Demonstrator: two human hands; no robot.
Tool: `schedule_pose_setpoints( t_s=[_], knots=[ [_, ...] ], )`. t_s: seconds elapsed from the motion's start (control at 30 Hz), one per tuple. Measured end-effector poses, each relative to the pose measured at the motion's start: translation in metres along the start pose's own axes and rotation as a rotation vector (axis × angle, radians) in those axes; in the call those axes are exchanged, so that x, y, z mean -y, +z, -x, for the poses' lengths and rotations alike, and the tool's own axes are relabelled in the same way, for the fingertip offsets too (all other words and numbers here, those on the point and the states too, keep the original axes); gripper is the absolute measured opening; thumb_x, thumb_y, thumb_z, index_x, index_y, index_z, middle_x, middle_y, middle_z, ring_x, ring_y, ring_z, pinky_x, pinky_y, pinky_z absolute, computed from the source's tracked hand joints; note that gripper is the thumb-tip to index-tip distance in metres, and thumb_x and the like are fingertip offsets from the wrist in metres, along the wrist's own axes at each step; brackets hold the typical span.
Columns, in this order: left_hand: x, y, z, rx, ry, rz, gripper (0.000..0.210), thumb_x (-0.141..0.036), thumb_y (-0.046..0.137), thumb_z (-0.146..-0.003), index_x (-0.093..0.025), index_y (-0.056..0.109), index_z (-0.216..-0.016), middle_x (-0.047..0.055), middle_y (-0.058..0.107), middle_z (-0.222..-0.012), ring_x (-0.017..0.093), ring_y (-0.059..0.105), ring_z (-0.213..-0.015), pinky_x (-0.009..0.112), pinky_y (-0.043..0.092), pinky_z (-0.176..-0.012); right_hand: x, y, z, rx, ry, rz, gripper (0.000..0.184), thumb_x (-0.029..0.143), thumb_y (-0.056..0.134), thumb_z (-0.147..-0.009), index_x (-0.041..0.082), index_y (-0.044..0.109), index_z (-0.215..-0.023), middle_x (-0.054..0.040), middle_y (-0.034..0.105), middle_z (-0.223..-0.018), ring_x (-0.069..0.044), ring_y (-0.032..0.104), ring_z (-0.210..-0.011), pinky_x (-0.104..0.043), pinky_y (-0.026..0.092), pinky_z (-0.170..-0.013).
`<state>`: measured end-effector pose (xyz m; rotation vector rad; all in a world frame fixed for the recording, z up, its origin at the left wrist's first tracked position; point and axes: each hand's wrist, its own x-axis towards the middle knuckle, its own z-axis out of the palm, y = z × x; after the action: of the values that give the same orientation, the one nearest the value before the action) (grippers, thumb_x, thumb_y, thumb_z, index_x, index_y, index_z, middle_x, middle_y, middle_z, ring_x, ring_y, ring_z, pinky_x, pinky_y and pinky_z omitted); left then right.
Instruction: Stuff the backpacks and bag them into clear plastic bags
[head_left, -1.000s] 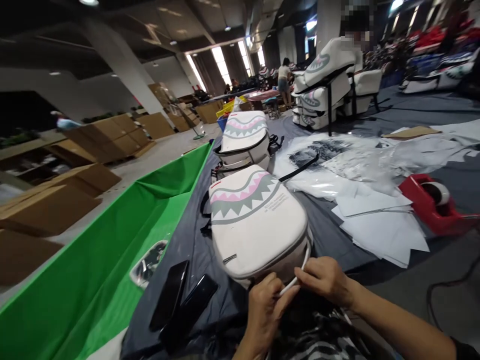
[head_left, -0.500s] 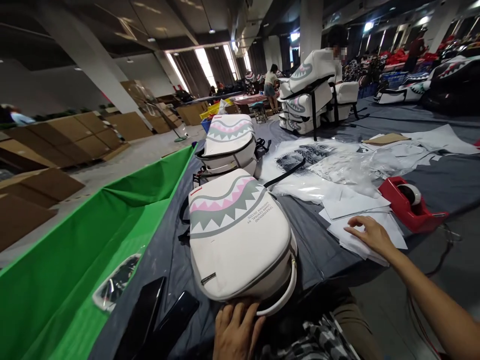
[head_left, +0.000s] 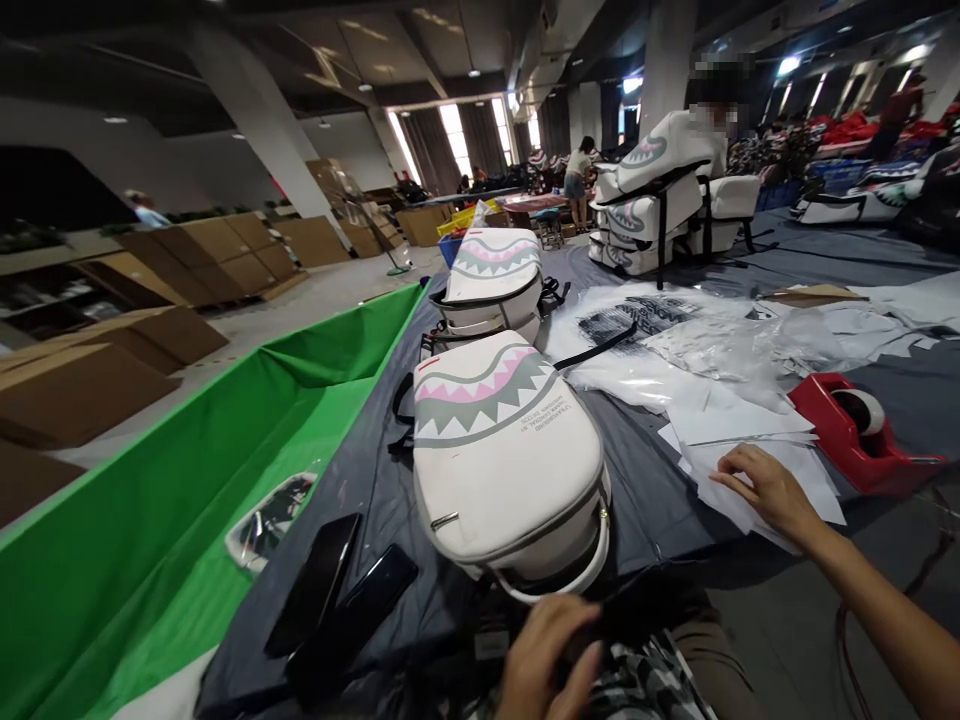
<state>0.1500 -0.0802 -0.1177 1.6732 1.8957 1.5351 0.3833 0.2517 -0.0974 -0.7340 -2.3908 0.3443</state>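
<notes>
White backpack [head_left: 504,460] with pink-grey shark teeth lies on bench [head_left: 645,500]; right hand [head_left: 765,490], at three o'clock, rests flat on paper sheets [head_left: 750,440]; left hand [head_left: 551,655] loosely curled, empty.

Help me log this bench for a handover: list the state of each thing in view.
White shark-mouth backpack: lying flat, zipped shut.
Second white backpack: lying behind it.
White paper sheets: stacked, right hand resting on top.
Red tape dispenser: upright, roll loaded.
Left hand: below backpack's handle, holding nothing visible.

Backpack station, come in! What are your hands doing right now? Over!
Right hand flat on the white paper stack. Left hand low, just below the shark-mouth backpack, grip unclear. Red tape dispenser beside the papers. Over.
</notes>
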Motion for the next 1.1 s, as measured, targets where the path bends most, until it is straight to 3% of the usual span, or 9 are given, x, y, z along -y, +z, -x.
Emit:
schedule_pose_setpoints(
  t_s=[0.07,0.17,0.33,0.53,0.63,0.7,0.8,0.97,1.1],
  knots=[
    [-0.018,0.036,-0.031,0.164,-0.264,0.259,0.059,-0.038,0.079,-0.08,-0.023,0.06,-0.134,0.012,0.069,-0.129,0.027,0.066,-0.117,0.041,0.054,-0.102,0.042,0.006,0.012,-0.044,-0.138,0.005,0.039,0.051,0.049,-0.101,0.022,0.058,-0.077,-0.0032,0.06,-0.073,-0.017,0.058,-0.069,-0.029,0.045,-0.064],
    [-0.031,0.075,-0.069,0.174,-0.513,0.586,0.101,-0.037,0.091,-0.063,-0.013,0.041,-0.148,0.019,0.06,-0.14,0.029,0.062,-0.125,0.042,0.051,-0.107,0.108,0.027,0.044,-0.135,-0.233,-0.004,0.022,0.029,0.05,-0.102,0.021,0.057,-0.083,-0.0024,0.059,-0.074,-0.017,0.057,-0.069,-0.029,0.044,-0.063],
    [-0.027,0.084,-0.065,-0.011,-0.527,0.492,0.045,-0.033,0.067,-0.089,-0.014,0.058,-0.129,0.007,0.079,-0.095,0.019,0.074,-0.085,0.034,0.059,-0.087,0.167,0.059,0.091,-0.264,-0.232,0.003,0.006,0.02,0.057,-0.096,0.022,0.06,-0.091,-0.0041,0.063,-0.078,-0.019,0.06,-0.07,-0.032,0.048,-0.065],
    [-0.019,0.045,-0.026,0.01,0.178,0.252,0.035,-0.022,0.055,-0.099,-0.022,0.059,-0.133,0.005,0.079,-0.106,0.015,0.075,-0.093,0.025,0.057,-0.086,0.149,0.046,0.084,-0.128,-0.333,-0.073,0.041,0.034,0.064,-0.093,0.022,0.057,-0.132,-0.0122,0.067,-0.119,-0.028,0.063,-0.113,-0.042,0.051,-0.096],
    [-0.021,0.031,-0.021,0.021,0.328,0.212,0.029,-0.018,0.056,-0.098,-0.024,0.065,-0.125,0.003,0.08,-0.1,0.014,0.075,-0.09,0.023,0.056,-0.084,0.129,0.037,0.068,-0.048,-0.477,-0.096,0.024,0.032,0.061,-0.093,0.028,0.065,-0.117,-0.0064,0.071,-0.116,-0.027,0.062,-0.118,-0.049,0.04,-0.111],
    [-0.021,0.025,-0.02,0.019,0.312,0.232,0.026,-0.022,0.053,-0.1,-0.023,0.069,-0.121,0.004,0.08,-0.1,0.015,0.075,-0.089,0.024,0.056,-0.083,0.119,0.033,0.056,-0.019,-0.53,-0.13,0.005,0.03,0.061,-0.094,0.029,0.066,-0.095,-0.0015,0.074,-0.097,-0.024,0.068,-0.104,-0.048,0.039,-0.111],
    [-0.014,0.019,-0.024,-0.054,0.141,0.272,0.028,-0.034,0.052,-0.101,-0.021,0.074,-0.113,0.007,0.08,-0.099,0.017,0.075,-0.089,0.027,0.056,-0.083,0.109,0.032,0.04,0.021,-0.55,-0.177,0.016,0.036,0.064,-0.094,0.026,0.059,-0.082,0.0022,0.069,-0.074,-0.018,0.069,-0.073,-0.042,0.048,-0.102],
    [0.014,0.02,-0.049,-0.32,-0.299,0.19,0.034,-0.047,0.063,-0.093,-0.017,0.078,-0.089,0.006,0.077,-0.082,0.018,0.071,-0.076,0.027,0.057,-0.072,0.112,0.044,0.012,0.009,-0.414,-0.235,0.023,0.046,0.056,-0.099,0.025,0.064,-0.091,-0.0018,0.072,-0.074,-0.017,0.067,-0.06,-0.027,0.052,-0.054],
    [0.026,0.015,-0.059,-0.392,-0.228,-0.062,0.024,-0.033,0.059,-0.096,-0.018,0.074,-0.084,0.004,0.073,-0.077,0.015,0.067,-0.071,0.024,0.054,-0.069,0.123,0.057,-0.008,-0.076,-0.485,-0.105,0.021,0.036,0.054,-0.101,0.022,0.066,-0.09,-0.0018,0.074,-0.078,-0.015,0.065,-0.059,-0.028,0.048,-0.058]
  ],
)
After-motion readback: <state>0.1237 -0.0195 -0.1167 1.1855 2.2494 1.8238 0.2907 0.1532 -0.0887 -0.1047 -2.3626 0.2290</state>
